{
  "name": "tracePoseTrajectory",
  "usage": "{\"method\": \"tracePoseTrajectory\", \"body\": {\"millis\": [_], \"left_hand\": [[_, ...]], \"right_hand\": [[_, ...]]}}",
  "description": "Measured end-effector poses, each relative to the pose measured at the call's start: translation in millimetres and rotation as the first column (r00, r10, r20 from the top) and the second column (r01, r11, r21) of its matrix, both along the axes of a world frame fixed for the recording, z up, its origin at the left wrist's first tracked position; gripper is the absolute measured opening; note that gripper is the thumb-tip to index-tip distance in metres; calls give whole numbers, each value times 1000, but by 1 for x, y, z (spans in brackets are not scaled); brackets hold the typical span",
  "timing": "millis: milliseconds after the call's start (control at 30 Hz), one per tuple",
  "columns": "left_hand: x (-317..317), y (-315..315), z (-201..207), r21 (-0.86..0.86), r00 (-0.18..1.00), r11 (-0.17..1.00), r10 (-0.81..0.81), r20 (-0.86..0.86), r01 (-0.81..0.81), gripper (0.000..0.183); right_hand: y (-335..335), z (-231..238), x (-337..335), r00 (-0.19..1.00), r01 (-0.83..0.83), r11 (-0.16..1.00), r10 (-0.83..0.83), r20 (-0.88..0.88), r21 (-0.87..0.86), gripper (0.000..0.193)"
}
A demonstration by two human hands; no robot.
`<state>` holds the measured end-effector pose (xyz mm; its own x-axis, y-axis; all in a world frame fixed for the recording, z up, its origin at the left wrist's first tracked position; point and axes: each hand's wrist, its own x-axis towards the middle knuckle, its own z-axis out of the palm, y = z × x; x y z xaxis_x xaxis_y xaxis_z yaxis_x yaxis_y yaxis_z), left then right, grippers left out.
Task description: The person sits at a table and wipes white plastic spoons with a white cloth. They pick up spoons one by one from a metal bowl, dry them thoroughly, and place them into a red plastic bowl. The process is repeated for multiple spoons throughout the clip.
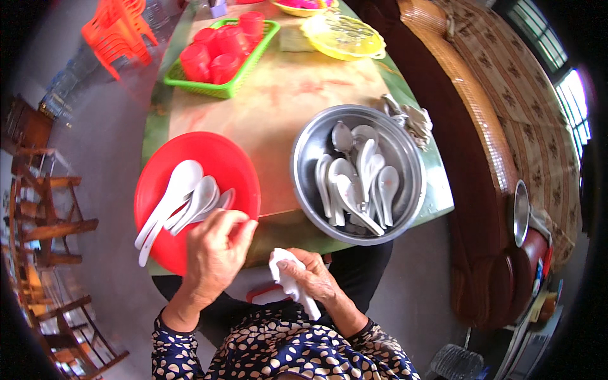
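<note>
My left hand (216, 250) is over the near right rim of a red plastic basin (155, 158), its fingers curled in beside the spoons. Whether something small is between these fingers is hidden. In the basin lie several white spoons (183, 177), the largest with its handle over the left rim. In front of my body, my right hand (316, 278) grips a crumpled white cloth (288, 278). To the right, a steel bowl (304, 202) holds several white soup spoons (345, 190) and a metal spoon (342, 136). Neither hand touches that bowl.
Farther up the table (278, 171) are a green basket (253, 66) of red cups (218, 47) and a yellow tray (345, 35). A crumpled grey cloth (415, 123) lies beyond the bowl. A brown sofa (468, 158) stands right; orange stools (117, 35) and wooden chairs (50, 221) stand left.
</note>
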<state>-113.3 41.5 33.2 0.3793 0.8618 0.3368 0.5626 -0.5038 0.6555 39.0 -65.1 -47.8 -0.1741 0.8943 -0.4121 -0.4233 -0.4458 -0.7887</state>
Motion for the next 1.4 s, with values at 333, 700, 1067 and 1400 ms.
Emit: {"method": "tracePoseTrajectory", "body": {"millis": [333, 700, 1067, 1400], "left_hand": [[130, -11, -27, 48, 822, 852, -486, -295, 521, 16], [144, -10, -23, 81, 709, 738, -603, -365, 670, 20], [122, -3, -16, -133, 801, 802, -594, -75, 582, 24], [114, -18, -11, -260, 889, 888, -273, 369, 380, 10]], "right_hand": [[-24, -41, 24, 992, 125, 963, -128, 1, 241, 33], [-24, -41, 37, 992, 89, 971, -65, -112, 222, 30], [-28, -25, 40, 991, 16, 990, 3, -130, 143, 32], [-38, -20, 35, 997, -3, 992, 12, -71, 129, 32]]}}
